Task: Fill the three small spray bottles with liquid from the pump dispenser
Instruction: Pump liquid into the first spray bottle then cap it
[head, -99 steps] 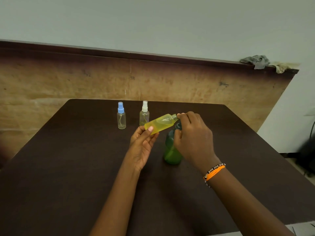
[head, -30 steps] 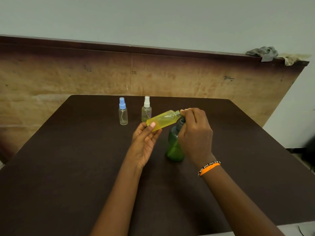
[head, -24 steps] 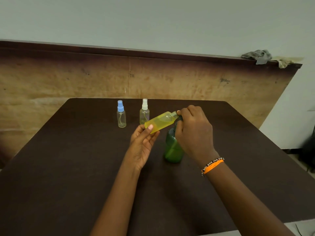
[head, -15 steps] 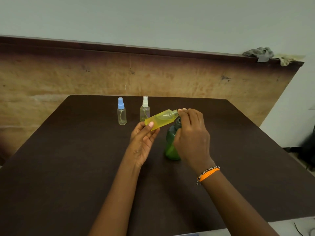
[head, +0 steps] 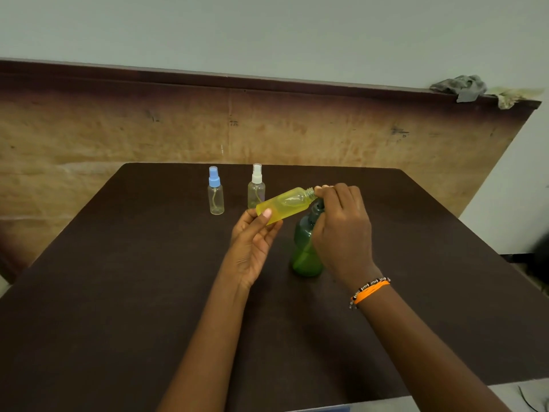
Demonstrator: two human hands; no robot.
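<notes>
One head-worn camera looks forward and down across the dark table point(head: 118, 292), close above it, facing its far edge and the wall point(head: 267, 31).

1. Two capped spray bottles are stood upright on the tabletop point(head: 118, 292) near its far edge: one point(head: 215, 191) to the left, the other point(head: 256, 187) just to its right, apart from each other.
2. The pump dispenser point(head: 306, 251) is stood nearer the viewer, right of both bottles.
3. An uncapped bottle point(head: 286, 205) is held tilted above the tabletop, base lower left, neck upper right.
4. Its base is held by the left hand point(head: 252, 248); its neck lies at the fingertips of the right hand point(head: 341, 230).
5. The right hand is positioned over the dispenser's top.
6. A wall panel point(head: 89, 135) is located behind the tabletop; rags point(head: 459, 86) lie on its top edge, far right.
</notes>
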